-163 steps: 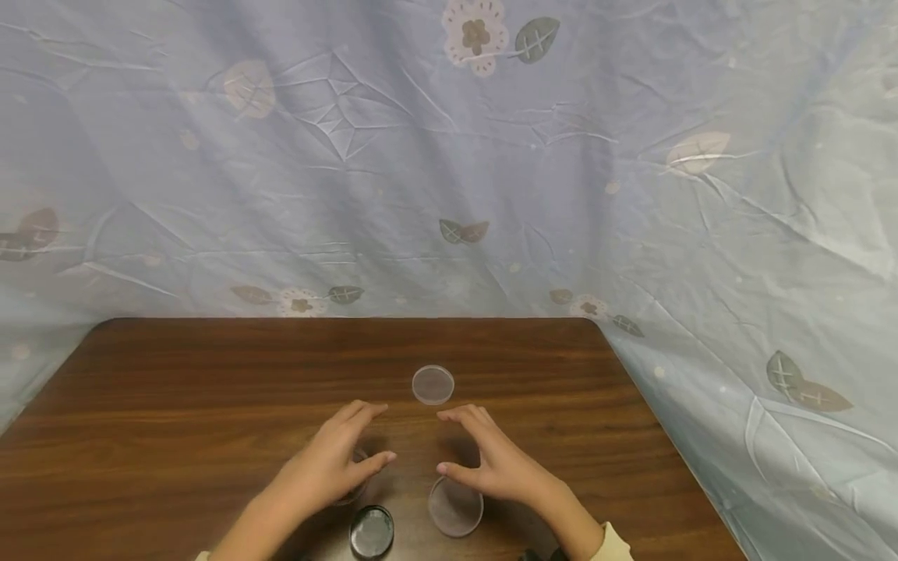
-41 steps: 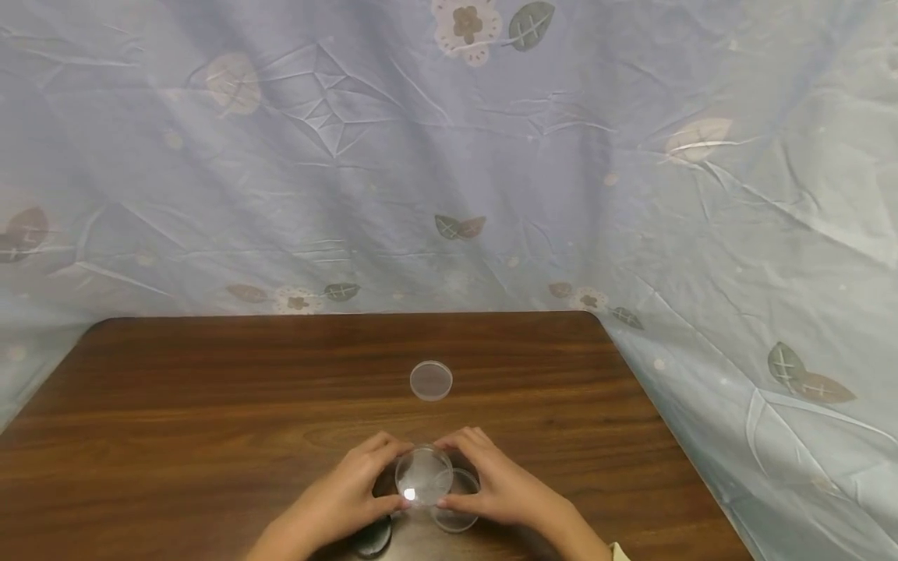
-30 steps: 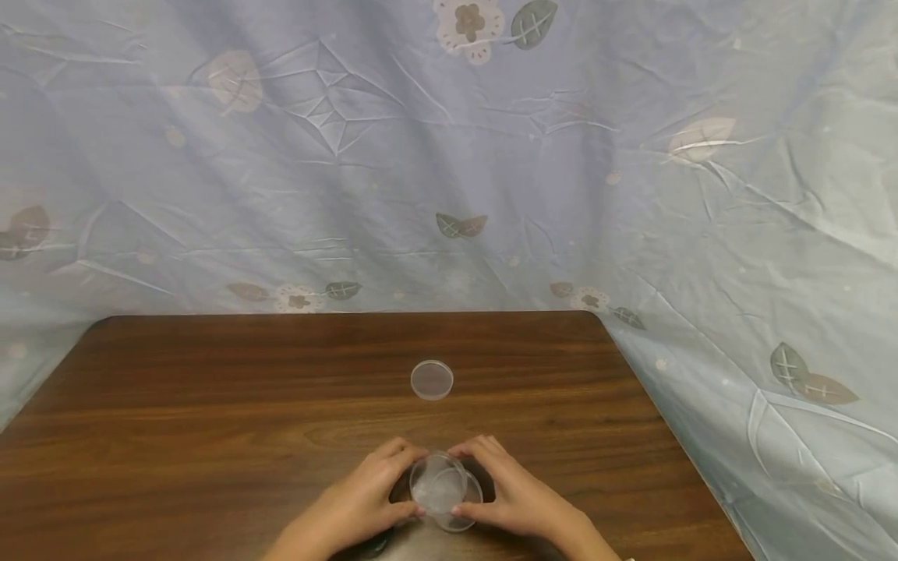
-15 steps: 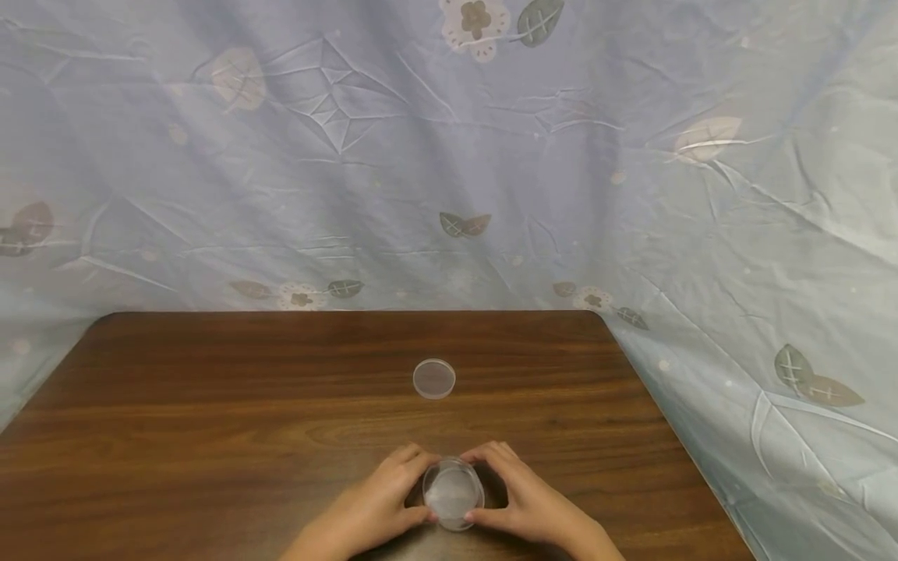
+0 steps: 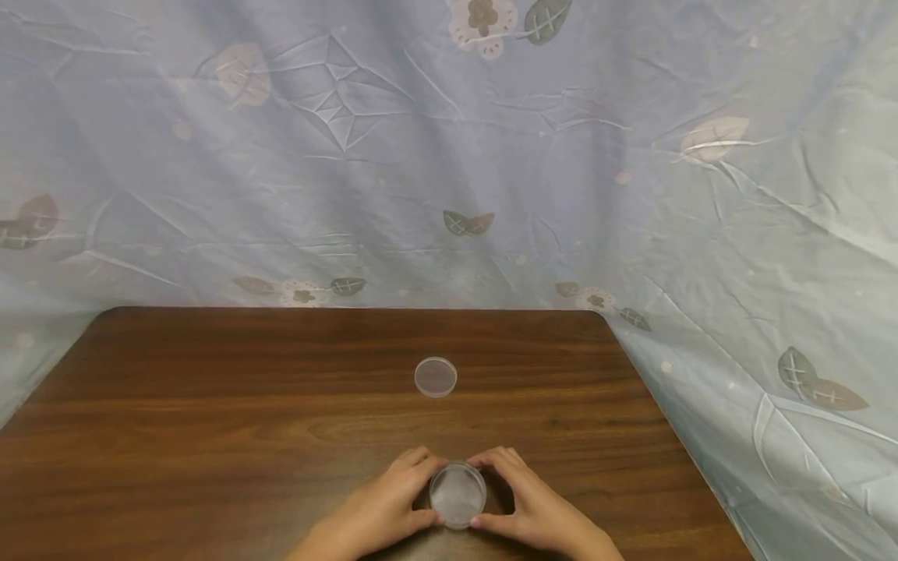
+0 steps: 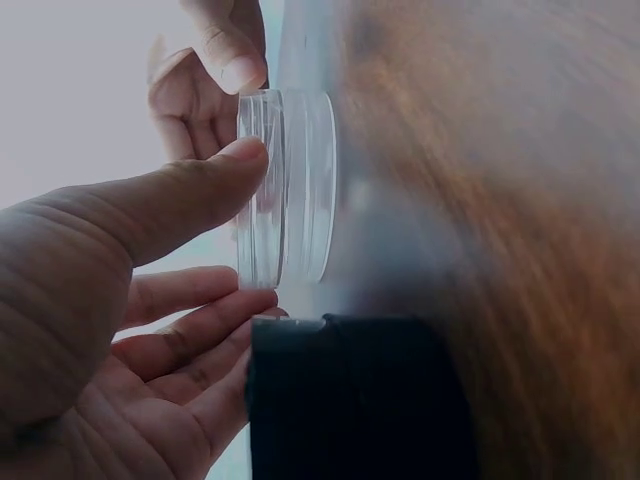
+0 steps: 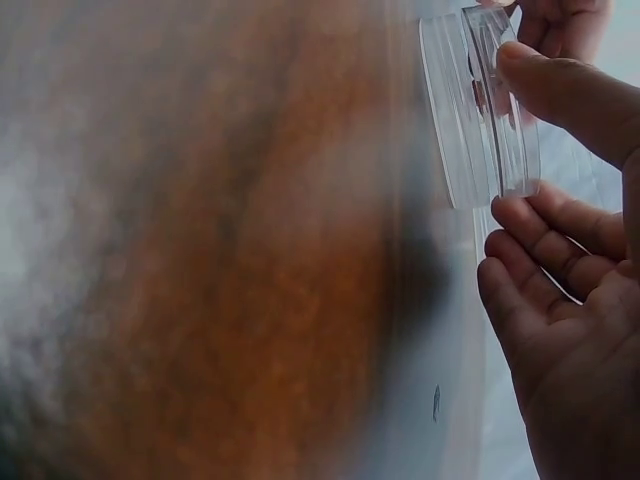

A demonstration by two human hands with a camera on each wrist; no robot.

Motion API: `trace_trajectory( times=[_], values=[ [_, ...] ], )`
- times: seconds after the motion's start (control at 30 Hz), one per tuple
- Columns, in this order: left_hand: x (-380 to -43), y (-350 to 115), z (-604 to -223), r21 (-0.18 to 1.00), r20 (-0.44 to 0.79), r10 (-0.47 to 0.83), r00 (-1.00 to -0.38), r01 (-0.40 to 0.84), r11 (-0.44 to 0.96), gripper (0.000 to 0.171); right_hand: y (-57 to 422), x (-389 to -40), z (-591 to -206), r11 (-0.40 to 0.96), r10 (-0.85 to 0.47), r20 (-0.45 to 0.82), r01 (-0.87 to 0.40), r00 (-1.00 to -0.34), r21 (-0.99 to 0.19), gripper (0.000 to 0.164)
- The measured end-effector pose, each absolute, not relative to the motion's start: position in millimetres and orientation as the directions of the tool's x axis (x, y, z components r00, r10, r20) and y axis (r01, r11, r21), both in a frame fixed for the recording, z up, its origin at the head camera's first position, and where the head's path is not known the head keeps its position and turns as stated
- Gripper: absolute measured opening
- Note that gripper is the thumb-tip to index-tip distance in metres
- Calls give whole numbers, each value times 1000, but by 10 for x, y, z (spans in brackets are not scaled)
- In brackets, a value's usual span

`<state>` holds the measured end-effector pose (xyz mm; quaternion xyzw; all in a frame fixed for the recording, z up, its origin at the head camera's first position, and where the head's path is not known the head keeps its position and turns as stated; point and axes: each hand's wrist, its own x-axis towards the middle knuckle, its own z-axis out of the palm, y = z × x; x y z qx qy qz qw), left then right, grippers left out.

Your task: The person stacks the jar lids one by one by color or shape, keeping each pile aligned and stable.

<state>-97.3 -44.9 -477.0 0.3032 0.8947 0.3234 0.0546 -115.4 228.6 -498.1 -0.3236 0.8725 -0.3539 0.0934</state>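
I have both hands on one clear round dish, the upper dish (image 6: pixel 268 220), above the part of the tabletop (image 5: pixel 210 436) closest to me. My left hand (image 5: pixel 400 495) pinches its rim from one side, thumb on the near part and fingertips round the far part. My right hand (image 5: pixel 519 499) does the same from the opposite side, so neither has let go. Directly beneath, the lower dish (image 6: pixel 311 190) sits flat on the wood. From the wrists the two look stacked and touching, though the edges don't line up perfectly, and I can't tell whether the upper one is fully seated.

I take this to be the placing step: bringing one dish down squarely onto the other. As I judge it, the next move calls for a small sideways nudge until the rims match, light even pressure from both thumbs, and then an easy release with both sides freed together, so that the upper dish doesn't slide or tip.

A third dish (image 5: pixel 436 377) lies farther off, towards the tabletop's far edge and between its two far corners, untouched. Near my left fingers stands a dark object (image 6: pixel 355 400), too unclear to identify.
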Motion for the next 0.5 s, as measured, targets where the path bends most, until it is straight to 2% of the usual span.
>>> trace_trajectory(
  times=[0.5],
  values=[
    [-975,-408,-4749,580,71,585,-808,510,635,63,2323,-1136,-4962,535,-643,78,-519,-762,-667,65]
  ],
)
